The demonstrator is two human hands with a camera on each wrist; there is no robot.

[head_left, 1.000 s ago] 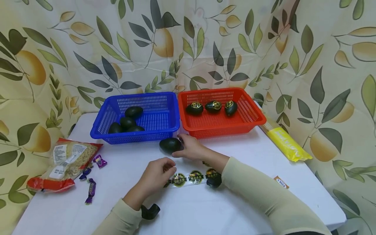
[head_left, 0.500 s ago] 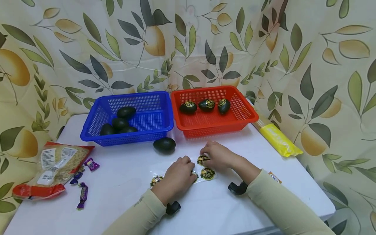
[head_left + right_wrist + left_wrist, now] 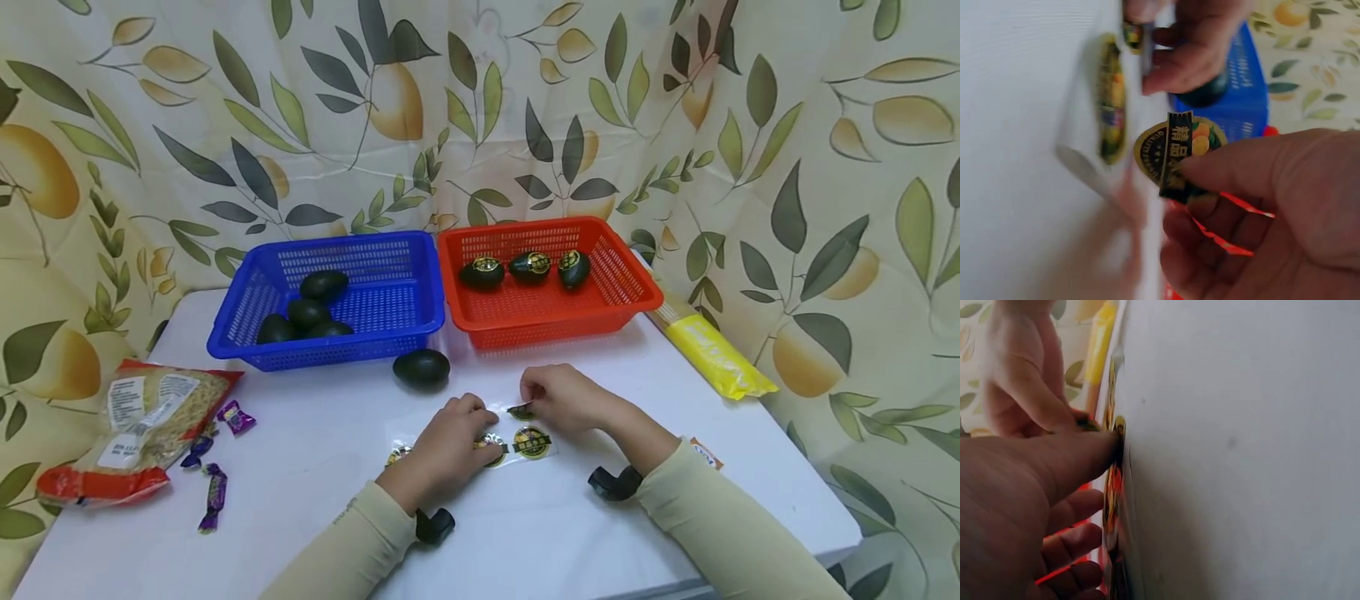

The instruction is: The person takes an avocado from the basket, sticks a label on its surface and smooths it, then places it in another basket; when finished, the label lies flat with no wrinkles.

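My right hand (image 3: 573, 400) pinches a black and gold oval sticker (image 3: 1150, 150) between thumb and index finger, just above the table. My left hand (image 3: 448, 446) presses a clear sheet of stickers (image 3: 532, 442) against the tabletop, its thumb on the sheet (image 3: 1112, 487). A dark avocado (image 3: 422, 369) lies on the table beyond the hands. Three avocados (image 3: 529, 267) bearing gold stickers sit in the red basket (image 3: 555, 337). Several avocados (image 3: 324, 286) without visible stickers are in the blue basket (image 3: 390, 344) to its left.
A bag of grain (image 3: 142, 425) lies at the left, with wrapped candies (image 3: 214, 496) beside it. Along the right edge rests a yellow packet (image 3: 712, 354). A small orange-white wrapper (image 3: 706, 452) lies near the right forearm. A patterned curtain (image 3: 495, 125) stands behind.
The right hand has left the avocado near the baskets and come back to the sheet. It now lifts a sticker off it. The left hand has moved right, onto the sheet.
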